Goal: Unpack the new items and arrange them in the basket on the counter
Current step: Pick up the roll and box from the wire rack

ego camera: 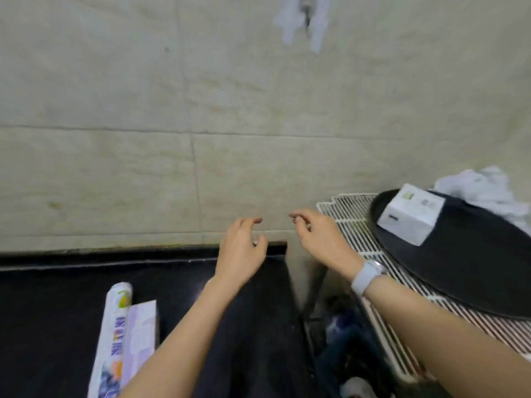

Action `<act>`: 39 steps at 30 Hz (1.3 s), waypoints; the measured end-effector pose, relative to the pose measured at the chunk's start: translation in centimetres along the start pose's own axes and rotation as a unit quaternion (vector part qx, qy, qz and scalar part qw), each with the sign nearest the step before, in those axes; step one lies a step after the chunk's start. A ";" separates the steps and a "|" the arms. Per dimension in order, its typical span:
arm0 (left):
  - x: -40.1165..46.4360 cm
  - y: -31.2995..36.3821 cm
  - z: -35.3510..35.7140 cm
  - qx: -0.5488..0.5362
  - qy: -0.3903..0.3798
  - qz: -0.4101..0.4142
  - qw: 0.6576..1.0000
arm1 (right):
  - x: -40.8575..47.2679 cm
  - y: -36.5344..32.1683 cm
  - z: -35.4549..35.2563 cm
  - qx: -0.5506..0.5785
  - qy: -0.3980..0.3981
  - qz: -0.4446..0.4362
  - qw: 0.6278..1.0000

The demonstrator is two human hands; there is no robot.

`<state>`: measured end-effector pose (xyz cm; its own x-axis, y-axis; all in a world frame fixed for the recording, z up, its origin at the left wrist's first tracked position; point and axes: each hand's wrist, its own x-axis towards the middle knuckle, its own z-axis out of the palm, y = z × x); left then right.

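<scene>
Both my hands hover over the back of the black counter (57, 311), near the tiled wall. My left hand (242, 248) is empty, fingers loosely curled and apart. My right hand (319, 239), with a white watch on its wrist, is also empty with fingers spread. A printed roll (113, 340) and a pale purple box (140, 331) lie on the counter at the lower left. A small white box (411, 216) sits in a dark oval tray (474, 277) to the right. The frame is blurred. No basket is clearly in view.
A white wire rack (353, 225) carries the dark tray at the right, with crumpled white plastic (485, 188) behind it. A gap between counter and rack holds dark, blurred items (342, 340). A white fitting (304, 21) hangs on the wall above.
</scene>
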<state>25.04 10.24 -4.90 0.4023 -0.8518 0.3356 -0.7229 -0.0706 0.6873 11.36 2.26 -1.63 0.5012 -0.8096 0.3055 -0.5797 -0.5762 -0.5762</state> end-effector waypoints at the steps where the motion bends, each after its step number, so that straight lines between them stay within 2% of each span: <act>1: 1.2 2.0 1.3 -0.004 -0.016 0.029 0.999 | 0.4 1.6 -2.4 -0.023 0.039 0.002 0.999; 3: 3.1 5.8 4.3 -0.013 -0.052 0.075 0.996 | 0.9 5.3 -6.7 -0.092 0.110 0.019 0.990; 5: 4.3 8.8 7.6 -0.008 -0.092 0.110 0.990 | 1.5 8.9 -9.8 -0.183 0.121 0.081 0.972; 8: 4.9 11.4 12.4 0.025 -0.160 0.113 0.980 | 2.9 13.0 -11.8 -0.264 -0.011 0.189 0.946; 10: 4.7 12.2 15.0 0.054 -0.209 0.093 0.972 | 3.5 14.8 -11.6 -0.287 -0.079 0.218 0.930; 14: 3.8 12.8 17.9 0.114 -0.255 0.098 0.955 | 2.7 17.1 -12.7 -0.305 -0.098 0.139 0.937; 16: 3.4 12.7 18.5 0.120 -0.236 0.100 0.959 | 1.7 18.1 -14.7 -0.293 -0.086 0.064 0.950; 18: 3.1 12.4 18.8 0.119 -0.210 0.101 0.965 | 0.7 19.5 -16.2 -0.262 -0.049 0.048 0.963; 20: 2.9 12.3 18.9 0.124 -0.200 0.103 0.967 | -0.2 20.7 -17.1 -0.230 -0.042 0.114 0.966; 23: 3.0 12.4 19.0 0.132 -0.200 0.099 0.966 | -0.5 21.5 -17.3 -0.194 -0.085 0.258 0.943; 25: 3.2 12.6 18.6 0.133 -0.208 0.096 0.964 | -0.2 20.9 -17.0 -0.196 -0.067 0.277 0.938; 27: 3.4 12.6 17.7 0.126 -0.196 0.100 0.967 | 0.1 19.1 -16.4 -0.186 -0.008 0.267 0.946; 29: 3.6 12.2 16.0 0.100 -0.152 0.096 0.979 | 0.5 16.7 -15.5 -0.139 0.044 0.230 0.962; 31: 3.2 10.9 13.4 0.064 -0.102 0.079 0.990 | 0.8 13.4 -14.4 -0.085 0.058 0.171 0.980; 35: 0.3 5.6 7.2 -0.011 -0.024 0.001 1.000 | 1.3 6.1 -10.0 -0.024 0.005 0.062 0.998; 39: -5.8 -1.8 1.6 -0.001 0.056 -0.137 0.989 | 0.8 -1.2 -1.1 -0.043 -0.153 0.026 0.987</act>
<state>23.13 14.53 -9.11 0.6428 -0.7381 0.2049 -0.5763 -0.2897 0.7642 11.77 2.14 0.15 0.6326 -0.7740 0.0272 -0.6548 -0.5533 -0.5149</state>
